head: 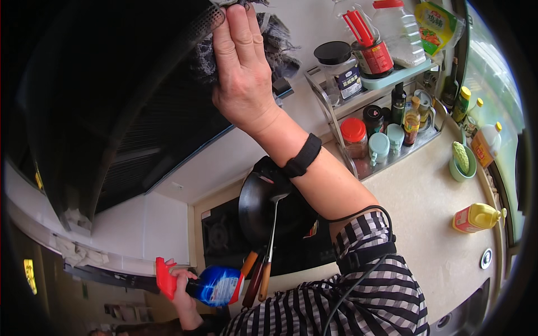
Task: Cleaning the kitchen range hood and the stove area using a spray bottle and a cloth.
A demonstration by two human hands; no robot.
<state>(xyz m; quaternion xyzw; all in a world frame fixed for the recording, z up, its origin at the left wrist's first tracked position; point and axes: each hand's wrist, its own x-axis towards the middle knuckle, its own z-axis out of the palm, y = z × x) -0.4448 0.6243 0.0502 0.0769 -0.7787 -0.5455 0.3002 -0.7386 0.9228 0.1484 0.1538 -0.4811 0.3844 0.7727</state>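
Note:
My right hand (243,67) lies with its fingers out straight over a dark grey shaggy cloth (275,46), holding it against the edge of the black range hood (168,96). Part of the cloth is hidden behind my fingers and palm. Lower left, my left hand (183,285) grips the neck of a blue spray bottle (216,285) with a red trigger head. The bottle is tilted on its side, its base towards the pan handles. Below the hood a dark wok (256,201) sits on a black gas hob (218,252), with a metal wooden-handled spatula (273,235) in it.
A two-tier metal rack (336,113) carries jars and bottles right of my forearm. On the counter (412,201) stand a yellow jug (473,218) and a green bowl (456,174) holding a pale green bumpy vegetable (461,157). A sink (458,315) lies at lower right; a cable runs along my sleeve.

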